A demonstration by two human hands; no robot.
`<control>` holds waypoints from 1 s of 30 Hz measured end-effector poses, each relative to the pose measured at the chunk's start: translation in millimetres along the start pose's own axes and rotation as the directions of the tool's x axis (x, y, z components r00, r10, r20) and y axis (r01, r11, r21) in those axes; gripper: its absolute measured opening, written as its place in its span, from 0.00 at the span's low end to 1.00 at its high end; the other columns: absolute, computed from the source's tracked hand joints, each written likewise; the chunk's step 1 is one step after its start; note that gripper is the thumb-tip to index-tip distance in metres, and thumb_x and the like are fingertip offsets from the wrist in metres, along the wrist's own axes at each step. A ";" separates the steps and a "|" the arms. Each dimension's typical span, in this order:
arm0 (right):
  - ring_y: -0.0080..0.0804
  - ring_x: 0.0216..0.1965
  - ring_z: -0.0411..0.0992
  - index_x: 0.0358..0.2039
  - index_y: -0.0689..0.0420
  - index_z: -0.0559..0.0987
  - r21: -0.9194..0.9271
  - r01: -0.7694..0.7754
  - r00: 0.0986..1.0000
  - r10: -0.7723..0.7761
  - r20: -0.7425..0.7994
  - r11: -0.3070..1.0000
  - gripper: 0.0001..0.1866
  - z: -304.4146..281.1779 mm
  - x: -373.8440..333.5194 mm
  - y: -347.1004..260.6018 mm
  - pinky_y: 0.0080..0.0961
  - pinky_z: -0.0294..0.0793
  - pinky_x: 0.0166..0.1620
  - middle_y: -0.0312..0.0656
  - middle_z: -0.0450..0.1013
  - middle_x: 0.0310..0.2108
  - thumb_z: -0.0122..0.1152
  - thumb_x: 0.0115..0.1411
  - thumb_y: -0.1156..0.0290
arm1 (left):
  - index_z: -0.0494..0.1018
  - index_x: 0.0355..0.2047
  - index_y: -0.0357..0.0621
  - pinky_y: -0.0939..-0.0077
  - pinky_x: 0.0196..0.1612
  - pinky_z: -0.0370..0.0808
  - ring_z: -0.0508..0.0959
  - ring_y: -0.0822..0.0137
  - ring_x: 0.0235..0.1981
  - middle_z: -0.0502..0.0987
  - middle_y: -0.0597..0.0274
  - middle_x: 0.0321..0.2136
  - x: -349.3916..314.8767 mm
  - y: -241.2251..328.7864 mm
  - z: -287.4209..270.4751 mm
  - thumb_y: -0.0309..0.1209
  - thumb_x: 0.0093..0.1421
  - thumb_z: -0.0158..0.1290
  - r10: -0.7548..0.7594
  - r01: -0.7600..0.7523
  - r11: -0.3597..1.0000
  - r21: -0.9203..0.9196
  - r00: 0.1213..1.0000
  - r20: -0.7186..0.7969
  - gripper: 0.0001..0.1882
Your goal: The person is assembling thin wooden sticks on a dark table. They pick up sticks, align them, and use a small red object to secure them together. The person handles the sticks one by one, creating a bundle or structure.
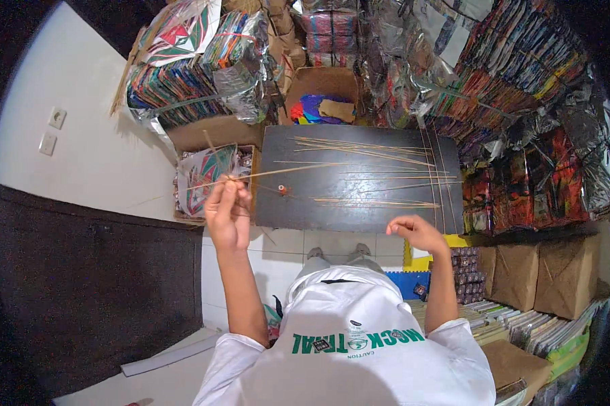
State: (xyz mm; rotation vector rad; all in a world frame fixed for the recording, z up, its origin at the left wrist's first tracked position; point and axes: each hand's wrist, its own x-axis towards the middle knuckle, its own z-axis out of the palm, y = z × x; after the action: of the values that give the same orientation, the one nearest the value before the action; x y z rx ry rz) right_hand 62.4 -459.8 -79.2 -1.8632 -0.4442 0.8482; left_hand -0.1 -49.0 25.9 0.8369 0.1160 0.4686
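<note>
My left hand [228, 208] is raised at the left edge of a dark wooden board [359, 203] and pinches a thin bamboo stick [278, 172] that slants up to the right over the board. A second stick pokes up from the same fingers. My right hand [416, 231] hovers at the board's near right edge, fingers curled together; whether it pinches a thread I cannot tell. Several more thin sticks [366, 150] lie scattered on the board, and a small red object [282, 190] sits near its left side.
Stacks of colourful paper kites [183, 81] wrapped in plastic crowd the back and right. A cardboard box [322, 101] with coloured paper stands behind the board. Brown boxes [521, 271] and piles of paper sit at the right. A white wall and dark panel are to the left.
</note>
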 end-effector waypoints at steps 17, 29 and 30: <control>0.37 0.65 0.64 0.63 0.61 0.68 0.143 0.616 0.732 -0.497 -0.466 0.774 0.23 89.8 34.9 -126.5 0.36 0.60 0.66 0.46 0.68 0.62 0.52 0.69 0.69 | 0.81 0.37 0.30 0.76 0.41 0.81 0.81 0.70 0.34 0.81 0.56 0.37 -45.7 -48.2 76.8 0.23 0.63 0.59 -0.264 0.188 0.925 0.330 0.943 0.203 0.07; 0.18 0.33 0.69 0.46 0.61 0.78 0.216 0.474 0.832 -0.354 -0.427 0.854 0.12 104.1 2.5 -141.4 0.21 0.70 0.38 0.36 0.76 0.34 0.47 0.70 0.71 | 0.80 0.38 0.28 0.80 0.36 0.79 0.80 0.73 0.31 0.81 0.55 0.36 -45.0 -51.7 74.9 0.22 0.64 0.57 -0.197 0.050 0.834 0.549 0.958 0.211 0.07; 0.18 0.29 0.67 0.44 0.61 0.78 0.187 0.444 0.850 -0.346 -0.397 0.877 0.12 102.1 -2.2 -146.6 0.21 0.68 0.35 0.36 0.74 0.30 0.47 0.70 0.71 | 0.80 0.37 0.28 0.80 0.36 0.79 0.80 0.73 0.31 0.81 0.55 0.35 -45.3 -53.5 75.3 0.22 0.64 0.57 -0.185 0.033 0.820 0.571 0.960 0.210 0.07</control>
State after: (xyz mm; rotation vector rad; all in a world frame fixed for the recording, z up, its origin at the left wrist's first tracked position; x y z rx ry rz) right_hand -3.1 -332.2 27.3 -1.5439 -0.4415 0.2640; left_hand -0.5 -151.6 33.1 1.4629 0.0611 0.2055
